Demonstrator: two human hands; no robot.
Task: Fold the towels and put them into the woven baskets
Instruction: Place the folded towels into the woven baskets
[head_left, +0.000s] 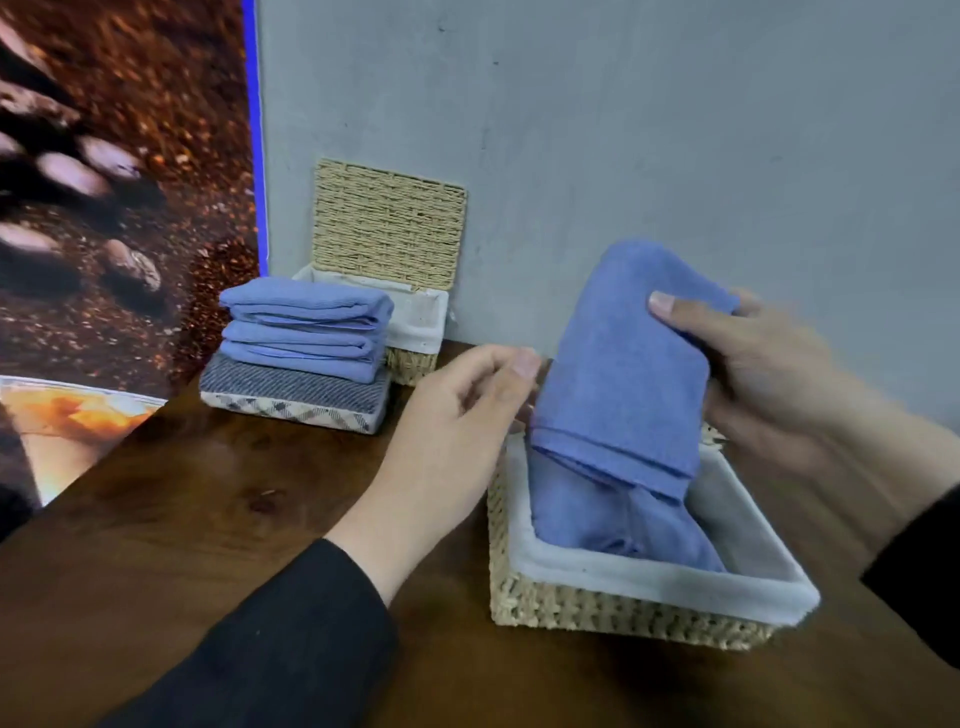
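Folded blue towel (621, 374) right of centre, tilted into the lined woven basket (649, 582); right hand (763, 379) pinches its upper fold, left hand (457, 415) relaxed beside it; likely soft, light, floppy; best held across the folds

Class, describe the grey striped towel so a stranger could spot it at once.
Start at the grey wall, and go to its left end, where the lidded basket stands. In front of it sits a towel stack. The grey striped towel lies under two plain blue ones, above a plaid one.
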